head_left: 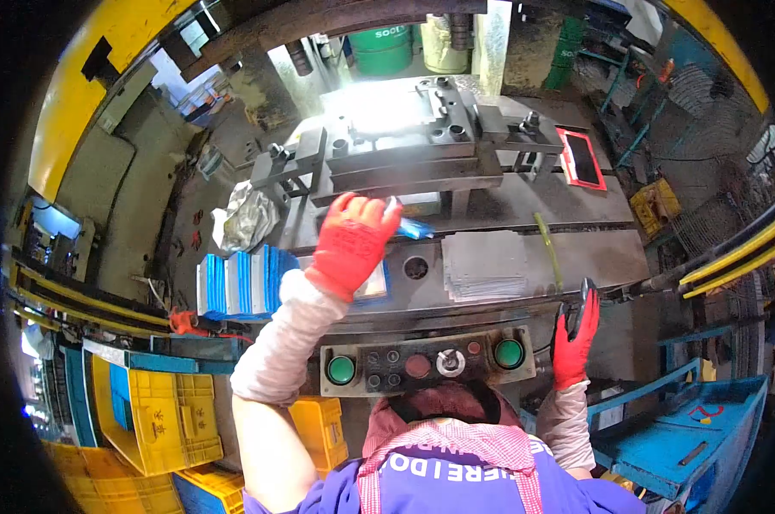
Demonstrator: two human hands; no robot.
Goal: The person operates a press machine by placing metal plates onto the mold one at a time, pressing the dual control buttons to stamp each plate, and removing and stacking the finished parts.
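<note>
My left hand (353, 244), in a red glove, is raised over the workbench just before the press die (413, 163). Its fingers are curled; what they hold, if anything, is hidden. A crumpled blue piece (416, 229) shows right beside it. Below and left of this hand stand blue-edged plates (246, 283) in a row. My right hand (576, 338), in a red and black glove, is at the bench's front edge, thumb and fingers apart, with nothing visible in it. Between the hands lies a stack of grey plates (484, 264), with a yellow-green strip (548, 250) to its right.
A control box (426, 361) with two green buttons stands near my body. Yellow crates (169, 420) are at the lower left, a blue cart (687, 428) at the lower right. A red-framed dark panel (582, 158) and crumpled plastic (246, 216) flank the die.
</note>
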